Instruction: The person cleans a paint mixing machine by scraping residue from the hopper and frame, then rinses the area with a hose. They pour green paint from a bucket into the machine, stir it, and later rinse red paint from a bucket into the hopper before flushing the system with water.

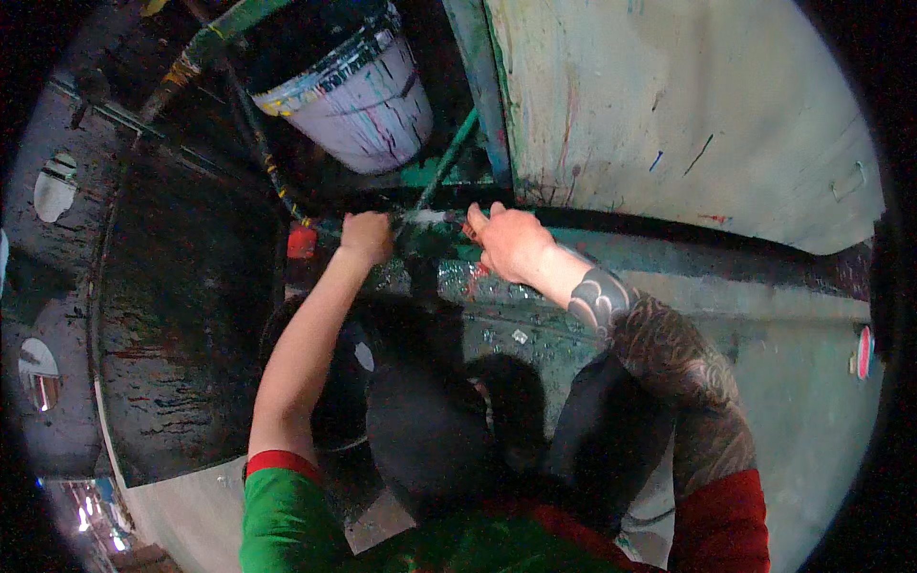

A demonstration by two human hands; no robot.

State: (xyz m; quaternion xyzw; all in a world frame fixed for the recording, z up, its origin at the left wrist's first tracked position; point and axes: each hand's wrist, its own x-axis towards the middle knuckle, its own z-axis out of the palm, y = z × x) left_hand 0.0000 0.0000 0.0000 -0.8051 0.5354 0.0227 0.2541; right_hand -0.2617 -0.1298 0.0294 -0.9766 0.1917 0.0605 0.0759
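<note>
Reaching both hands forward over dark-clad knees (425,411), the person works low down at a pale, narrow strip (427,217), which lies between the hands just under the foot of a slanting green rod (447,159). The left hand (367,237) is curled into a fist at the near left of this strip, just beside a red block (303,242); whatever it closes around is hidden by the fingers. The right hand (514,241) is at the strip's other end, thumb side up, its fingers bent near a small reddish part (469,231); I cannot tell whether they pinch that part or only rest against it. Beyond the hands, a paint-streaked white bucket (368,119) sits tilted in view, and a large pale panel (688,105) rises to the right. The step in hand looks like two-handed handling at the strip, each hand minding one end, though its exact nature is too dim to read. From this pose, a next move would seem to call for a steady left fist and careful right fingers, clear of the rod.
</note>
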